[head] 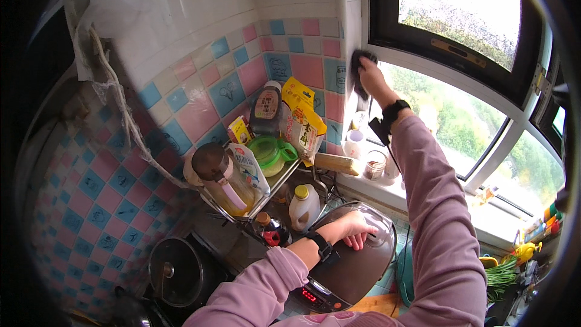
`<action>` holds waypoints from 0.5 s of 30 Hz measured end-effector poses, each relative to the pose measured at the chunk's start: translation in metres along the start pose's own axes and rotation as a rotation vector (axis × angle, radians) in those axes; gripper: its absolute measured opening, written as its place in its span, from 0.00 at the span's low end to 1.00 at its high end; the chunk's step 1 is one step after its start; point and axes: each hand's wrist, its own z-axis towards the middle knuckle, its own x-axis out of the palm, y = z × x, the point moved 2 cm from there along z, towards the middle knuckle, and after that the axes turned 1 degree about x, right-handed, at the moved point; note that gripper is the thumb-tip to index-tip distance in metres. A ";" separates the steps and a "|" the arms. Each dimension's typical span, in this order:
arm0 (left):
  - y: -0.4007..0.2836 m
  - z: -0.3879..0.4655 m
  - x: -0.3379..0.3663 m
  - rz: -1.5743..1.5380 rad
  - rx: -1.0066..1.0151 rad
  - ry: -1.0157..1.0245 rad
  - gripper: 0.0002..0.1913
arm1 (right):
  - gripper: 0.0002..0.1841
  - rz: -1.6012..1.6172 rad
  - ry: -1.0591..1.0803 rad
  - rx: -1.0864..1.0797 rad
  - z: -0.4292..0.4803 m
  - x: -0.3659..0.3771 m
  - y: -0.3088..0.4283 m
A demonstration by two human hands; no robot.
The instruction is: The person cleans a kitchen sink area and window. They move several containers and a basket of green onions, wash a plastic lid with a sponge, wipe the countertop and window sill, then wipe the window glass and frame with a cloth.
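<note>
My right hand [372,75] is raised to the window corner and grips a dark cloth [356,69]. The cloth is pressed against the white window reveal [353,32], beside the white lower frame of the window. Lower down, my left hand [356,228] rests on the lid of a brown rice cooker [354,270], fingers apart and holding nothing. Red digits glow on the cooker's front panel. Below my right forearm, a glass jar [375,165] and a white cup [354,141] stand on the windowsill [395,193].
A metal rack [283,177] carries a glass pitcher [227,186], a green-lidded container [268,152], a sauce bottle [266,109] and seasoning bags. Beneath are a yellow-capped jug [303,209] and a dark bottle [273,229]. A lidded pot [177,272] stands left; green vegetables [500,278] lie right.
</note>
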 end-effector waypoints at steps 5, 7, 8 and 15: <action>0.001 0.000 0.000 -0.001 0.008 0.009 0.26 | 0.17 0.107 -0.034 0.150 0.042 0.001 -0.002; 0.001 0.001 0.000 0.000 -0.008 0.013 0.26 | 0.18 0.036 0.055 0.150 0.028 0.006 -0.006; 0.001 0.001 0.001 -0.006 0.006 0.001 0.27 | 0.19 0.027 0.012 0.134 0.019 0.009 -0.006; 0.002 0.002 0.001 0.010 -0.005 -0.017 0.28 | 0.19 0.301 -0.235 -0.109 0.071 -0.023 0.066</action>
